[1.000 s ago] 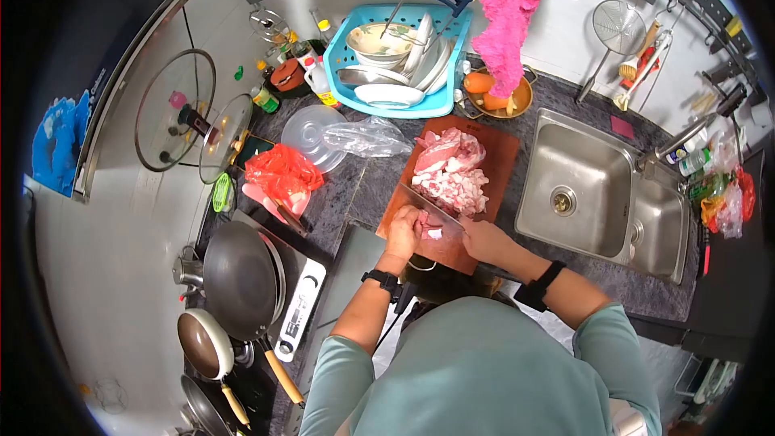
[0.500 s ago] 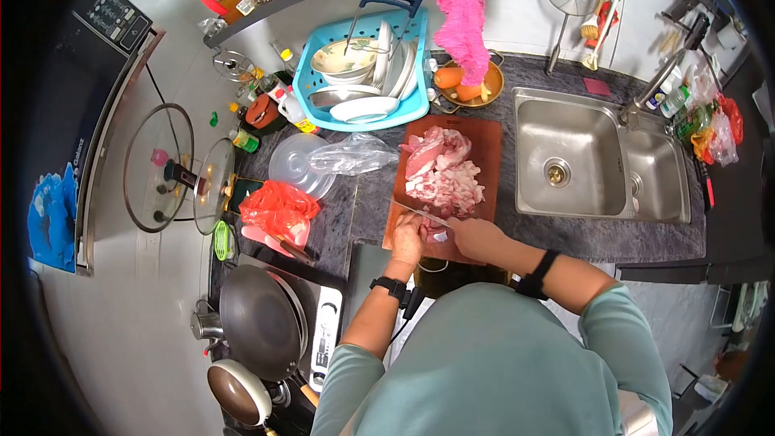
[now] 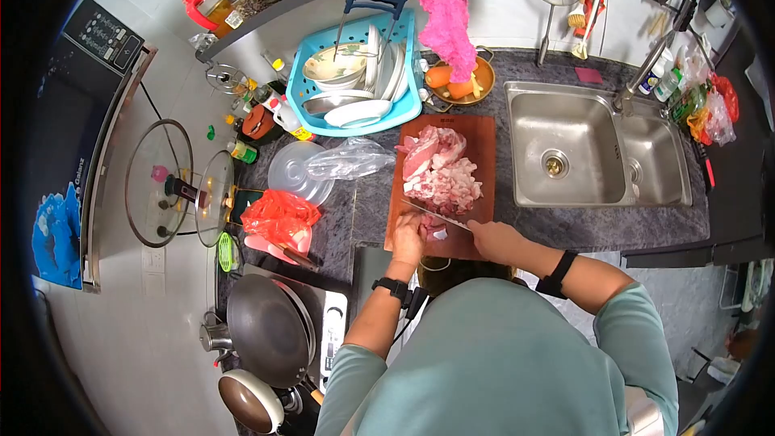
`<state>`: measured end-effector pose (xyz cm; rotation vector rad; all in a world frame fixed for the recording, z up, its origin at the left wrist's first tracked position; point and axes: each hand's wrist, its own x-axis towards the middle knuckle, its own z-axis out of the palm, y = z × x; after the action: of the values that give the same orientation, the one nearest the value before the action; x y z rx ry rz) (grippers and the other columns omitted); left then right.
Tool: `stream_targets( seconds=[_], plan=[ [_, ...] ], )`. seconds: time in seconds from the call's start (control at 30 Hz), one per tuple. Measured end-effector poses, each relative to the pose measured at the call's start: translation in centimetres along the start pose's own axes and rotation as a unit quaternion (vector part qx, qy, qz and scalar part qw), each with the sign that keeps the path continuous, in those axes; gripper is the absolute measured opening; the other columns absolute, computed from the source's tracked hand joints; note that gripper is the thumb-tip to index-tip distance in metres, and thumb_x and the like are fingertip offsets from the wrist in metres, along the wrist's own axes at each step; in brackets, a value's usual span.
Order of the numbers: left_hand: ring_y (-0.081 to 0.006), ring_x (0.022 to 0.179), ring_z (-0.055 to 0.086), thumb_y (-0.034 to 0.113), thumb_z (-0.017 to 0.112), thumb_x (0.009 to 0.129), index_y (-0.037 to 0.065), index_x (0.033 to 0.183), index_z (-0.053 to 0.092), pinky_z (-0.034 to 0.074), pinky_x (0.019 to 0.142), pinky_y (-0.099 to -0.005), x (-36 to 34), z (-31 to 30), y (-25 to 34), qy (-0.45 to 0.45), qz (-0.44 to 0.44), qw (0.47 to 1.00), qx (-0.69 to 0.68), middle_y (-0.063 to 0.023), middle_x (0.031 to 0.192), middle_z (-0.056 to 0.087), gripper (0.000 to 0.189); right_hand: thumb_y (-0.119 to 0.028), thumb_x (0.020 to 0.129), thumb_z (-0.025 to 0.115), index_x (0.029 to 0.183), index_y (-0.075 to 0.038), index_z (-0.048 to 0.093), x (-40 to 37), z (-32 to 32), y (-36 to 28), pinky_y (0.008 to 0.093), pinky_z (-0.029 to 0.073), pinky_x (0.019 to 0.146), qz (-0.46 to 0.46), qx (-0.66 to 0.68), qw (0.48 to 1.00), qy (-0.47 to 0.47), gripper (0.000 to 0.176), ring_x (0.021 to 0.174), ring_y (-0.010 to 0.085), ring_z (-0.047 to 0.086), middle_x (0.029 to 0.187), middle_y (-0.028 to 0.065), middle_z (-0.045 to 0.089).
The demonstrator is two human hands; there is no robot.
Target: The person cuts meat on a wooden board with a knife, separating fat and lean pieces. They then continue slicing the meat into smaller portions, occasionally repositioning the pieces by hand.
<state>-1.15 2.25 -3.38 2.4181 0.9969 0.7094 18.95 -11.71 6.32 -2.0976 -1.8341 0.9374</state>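
Observation:
A reddish-brown cutting board point(image 3: 487, 145) lies on the dark counter with a pile of raw meat point(image 3: 442, 182), partly cut into small pieces. My right hand point(image 3: 491, 240) is closed around the handle of a knife point(image 3: 440, 215), whose blade points left across the board below the pile. My left hand point(image 3: 409, 236) has its fingers bent together on a small piece of meat point(image 3: 433, 228) near the front of the board, just below the blade. Some of that piece is hidden by the fingers.
Right of the board is a double steel sink point(image 3: 565, 133). Behind stand a blue dish rack point(image 3: 311, 121) and a pan with carrots point(image 3: 483, 73). On the left are a red plastic bag point(image 3: 280, 216), a clear bag point(image 3: 351, 159) and a wok point(image 3: 266, 331).
The knife and my right hand have shifted slightly right, and more of the blade shows. My left hand stays at the meat. The whole view has shifted a little.

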Motion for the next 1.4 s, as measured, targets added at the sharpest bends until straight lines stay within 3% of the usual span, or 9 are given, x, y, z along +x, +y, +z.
stream_targets(
  seconds=[0.23, 0.53, 0.83, 0.93, 1.03, 1.2, 1.4],
  plan=[
    [-0.0335, 0.101, 0.063, -0.003, 0.064, 0.076, 0.005, 0.094, 0.071, 0.051, 0.091, -0.0410, -0.4, 0.1, 0.2, 0.011, 0.049, 0.999, -0.011, -0.0139, 0.102, 0.069, 0.020, -0.013, 0.090, 0.048, 0.111, -0.003, 0.053, 5.1, 2.6, -0.9, 0.0539, 0.054, 0.074, -0.036, 0.014, 0.998, 0.052, 0.023, 0.082, 0.0431, 0.068, 0.088, 0.0251, 0.069],
    [-0.0380, 0.099, 0.061, -0.001, 0.061, 0.077, 0.002, 0.097, 0.068, 0.051, 0.088, -0.0440, -0.5, -0.1, 0.5, 0.010, 0.013, 1.000, -0.021, -0.0174, 0.105, 0.066, 0.021, -0.014, 0.091, 0.047, 0.108, -0.002, 0.056, 1.1, -0.3, 0.3, 0.0521, 0.055, 0.071, 0.012, 0.001, 0.999, 0.034, 0.023, 0.080, 0.0428, 0.069, 0.085, 0.0249, 0.069],
    [-0.0372, 0.103, 0.061, -0.002, 0.064, 0.075, 0.002, 0.099, 0.069, 0.051, 0.091, -0.0426, -0.5, 0.2, 0.1, -0.017, 0.030, 0.999, 0.005, -0.0166, 0.110, 0.067, 0.025, -0.016, 0.092, 0.047, 0.105, -0.003, 0.056, 1.5, -0.3, -1.0, 0.0520, 0.055, 0.070, -0.028, -0.017, 0.999, -0.001, 0.020, 0.077, 0.0412, 0.070, 0.082, 0.0236, 0.069],
    [-0.0379, 0.104, 0.061, -0.001, 0.063, 0.075, 0.001, 0.101, 0.069, 0.051, 0.091, -0.0430, -0.4, -0.1, 0.3, -0.035, 0.020, 0.999, 0.014, -0.0175, 0.111, 0.067, 0.026, -0.018, 0.092, 0.049, 0.105, -0.003, 0.056, 4.6, 1.6, -2.0, 0.0518, 0.055, 0.070, -0.074, -0.002, 0.996, 0.047, 0.020, 0.079, 0.0401, 0.070, 0.084, 0.0232, 0.069],
    [-0.0385, 0.106, 0.060, 0.000, 0.062, 0.076, 0.001, 0.101, 0.069, 0.050, 0.093, -0.0433, -0.4, 0.0, 0.3, -0.034, 0.020, 0.999, 0.021, -0.0182, 0.110, 0.066, 0.025, -0.021, 0.092, 0.050, 0.104, -0.003, 0.055, 7.9, 2.8, -3.2, 0.0514, 0.055, 0.072, -0.064, 0.003, 0.998, 0.027, 0.022, 0.082, 0.0395, 0.070, 0.088, 0.0240, 0.069],
    [-0.0393, 0.101, 0.059, -0.001, 0.061, 0.078, 0.000, 0.099, 0.066, 0.050, 0.089, -0.0447, -0.5, -0.5, 0.8, 0.003, 0.018, 1.000, 0.021, -0.0181, 0.105, 0.064, 0.022, -0.016, 0.092, 0.047, 0.104, -0.003, 0.055, 4.6, 1.7, -0.8, 0.0536, 0.054, 0.070, -0.064, 0.009, 0.997, 0.047, 0.019, 0.077, 0.0417, 0.069, 0.084, 0.0251, 0.068],
    [-0.0403, 0.100, 0.059, 0.002, 0.061, 0.081, 0.002, 0.099, 0.065, 0.050, 0.088, -0.0454, -0.4, -1.5, 2.3, 0.017, -0.093, 0.995, -0.017, -0.0179, 0.103, 0.063, 0.018, -0.013, 0.091, 0.045, 0.106, -0.003, 0.056, 2.0, 0.4, 1.1, 0.0539, 0.054, 0.070, -0.028, 0.015, 0.999, 0.035, 0.022, 0.075, 0.0439, 0.068, 0.080, 0.0254, 0.068]
  ],
)
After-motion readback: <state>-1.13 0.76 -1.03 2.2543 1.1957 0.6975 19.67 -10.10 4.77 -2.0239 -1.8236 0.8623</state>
